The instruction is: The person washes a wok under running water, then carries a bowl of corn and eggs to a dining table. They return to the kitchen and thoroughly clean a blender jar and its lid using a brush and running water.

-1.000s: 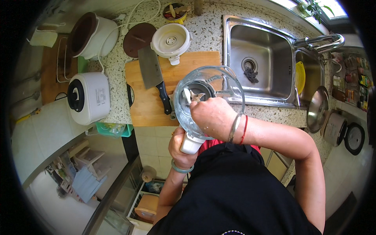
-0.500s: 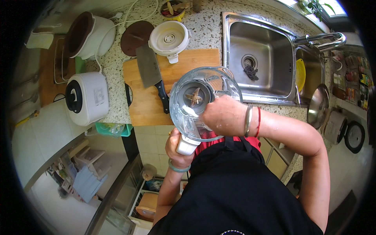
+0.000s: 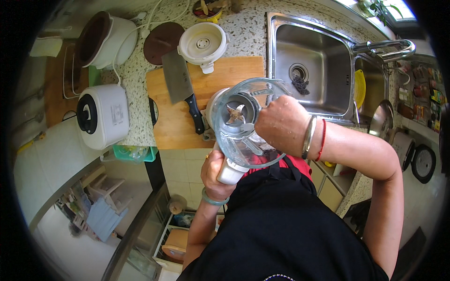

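Clasped the white handle (image 3: 233, 171) of a clear glass blender jug (image 3: 243, 143) in the left grip (image 3: 217, 177), with fingers and thumb wrapped round it. Held the jug tilted, mouth toward the head camera, in front of a black apron (image 3: 281, 225) and partly over a wooden chopping board (image 3: 164, 131). Could not tell whether touching the board or just above it. Had the right grip (image 3: 282, 125) at the jug's right side, partly across the mouth, with fingers bent inward. Could not tell pinching from merely curled fingers there; saw a small pale shape (image 3: 248, 127) just beside them. Saw metal blades (image 3: 236, 113) at the bottom of the jug. Wore a green bangle (image 3: 215, 201) on the left wrist, a silver bangle (image 3: 309, 137) and a red cord (image 3: 322, 140) on the right. Saw a cleaver (image 3: 177, 77) lying on the board, left of the jug. Found a round white part (image 3: 202, 43) at the board's far edge and, left of that, a brown disc (image 3: 163, 43) on the speckled bench (image 3: 138, 112). Had a steel sink (image 3: 314, 51) to the right and a white rice cooker (image 3: 112, 114) well off to the left.
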`<act>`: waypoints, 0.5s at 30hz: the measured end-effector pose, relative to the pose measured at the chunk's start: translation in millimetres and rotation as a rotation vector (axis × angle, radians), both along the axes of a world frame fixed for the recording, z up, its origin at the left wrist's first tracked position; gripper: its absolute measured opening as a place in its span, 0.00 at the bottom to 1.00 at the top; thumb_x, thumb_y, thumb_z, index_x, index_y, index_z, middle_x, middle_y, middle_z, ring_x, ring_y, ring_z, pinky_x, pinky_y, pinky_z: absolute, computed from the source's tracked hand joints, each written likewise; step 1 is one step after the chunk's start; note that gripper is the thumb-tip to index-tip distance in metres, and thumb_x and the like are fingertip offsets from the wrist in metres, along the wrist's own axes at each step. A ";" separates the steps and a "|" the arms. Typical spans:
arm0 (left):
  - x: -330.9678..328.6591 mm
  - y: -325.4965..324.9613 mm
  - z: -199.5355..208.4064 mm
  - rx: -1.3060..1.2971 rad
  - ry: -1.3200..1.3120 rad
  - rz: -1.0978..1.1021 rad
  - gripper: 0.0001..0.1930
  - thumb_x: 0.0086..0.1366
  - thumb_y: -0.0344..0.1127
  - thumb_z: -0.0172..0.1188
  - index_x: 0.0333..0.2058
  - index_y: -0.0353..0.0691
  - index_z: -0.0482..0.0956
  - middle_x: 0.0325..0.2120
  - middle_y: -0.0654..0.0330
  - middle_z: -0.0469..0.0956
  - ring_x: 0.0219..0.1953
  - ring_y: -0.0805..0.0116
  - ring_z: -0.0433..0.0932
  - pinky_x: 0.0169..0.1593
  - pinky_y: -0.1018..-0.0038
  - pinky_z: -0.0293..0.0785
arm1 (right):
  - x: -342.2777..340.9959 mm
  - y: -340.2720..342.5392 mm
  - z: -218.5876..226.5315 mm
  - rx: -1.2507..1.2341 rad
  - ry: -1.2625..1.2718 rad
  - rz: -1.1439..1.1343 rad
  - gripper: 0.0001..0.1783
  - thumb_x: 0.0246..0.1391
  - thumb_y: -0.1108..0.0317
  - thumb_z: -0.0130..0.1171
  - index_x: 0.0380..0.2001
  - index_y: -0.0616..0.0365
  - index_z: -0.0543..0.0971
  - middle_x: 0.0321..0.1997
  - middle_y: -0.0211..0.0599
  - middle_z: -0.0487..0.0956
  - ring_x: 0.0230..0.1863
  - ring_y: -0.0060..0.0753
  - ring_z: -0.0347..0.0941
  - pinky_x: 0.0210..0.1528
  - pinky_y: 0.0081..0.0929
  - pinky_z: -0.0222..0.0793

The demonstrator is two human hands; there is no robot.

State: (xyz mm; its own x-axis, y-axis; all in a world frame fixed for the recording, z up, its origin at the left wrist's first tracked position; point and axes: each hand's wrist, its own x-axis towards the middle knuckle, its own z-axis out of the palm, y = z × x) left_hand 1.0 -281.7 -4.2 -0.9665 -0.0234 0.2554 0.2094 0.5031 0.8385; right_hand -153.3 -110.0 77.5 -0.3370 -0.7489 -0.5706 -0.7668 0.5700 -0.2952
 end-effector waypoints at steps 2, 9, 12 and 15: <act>-9.6 5.3 12.2 0.015 -0.003 -0.011 0.17 0.50 0.28 0.71 0.37 0.35 0.75 0.35 0.50 0.80 0.34 0.54 0.82 0.37 0.67 0.77 | -0.4 0.3 4.4 -0.094 0.026 -0.026 0.05 0.44 0.69 0.60 0.23 0.55 0.83 0.27 0.38 0.83 0.33 0.39 0.82 0.33 0.34 0.75; -9.6 4.6 8.9 0.030 0.018 -0.009 0.18 0.48 0.28 0.73 0.35 0.36 0.72 0.34 0.51 0.80 0.35 0.53 0.82 0.37 0.66 0.78 | 13.7 5.5 -7.8 0.024 0.044 -0.060 0.06 0.44 0.68 0.59 0.20 0.57 0.81 0.27 0.41 0.80 0.29 0.36 0.80 0.28 0.29 0.73; -13.1 4.3 10.5 0.053 0.014 -0.039 0.18 0.48 0.28 0.73 0.35 0.36 0.73 0.34 0.51 0.80 0.35 0.52 0.82 0.38 0.66 0.78 | 13.9 -1.9 2.4 0.075 0.305 -0.021 0.06 0.44 0.69 0.59 0.19 0.57 0.81 0.27 0.38 0.79 0.28 0.34 0.79 0.27 0.28 0.73; -15.3 7.0 17.4 0.034 -0.035 -0.024 0.18 0.48 0.27 0.73 0.35 0.35 0.73 0.34 0.51 0.80 0.36 0.52 0.82 0.39 0.66 0.77 | 5.4 7.7 -1.8 -0.110 0.430 -0.076 0.06 0.45 0.68 0.59 0.27 0.58 0.79 0.27 0.36 0.76 0.33 0.29 0.77 0.30 0.25 0.72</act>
State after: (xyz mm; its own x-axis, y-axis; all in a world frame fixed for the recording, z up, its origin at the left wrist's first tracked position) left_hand -14.3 -274.7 13.2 -0.9752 -0.0081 0.2210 0.1914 0.4694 0.8620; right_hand -147.9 -102.3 75.7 -0.5823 -0.7614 -0.2848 -0.7904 0.6122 -0.0205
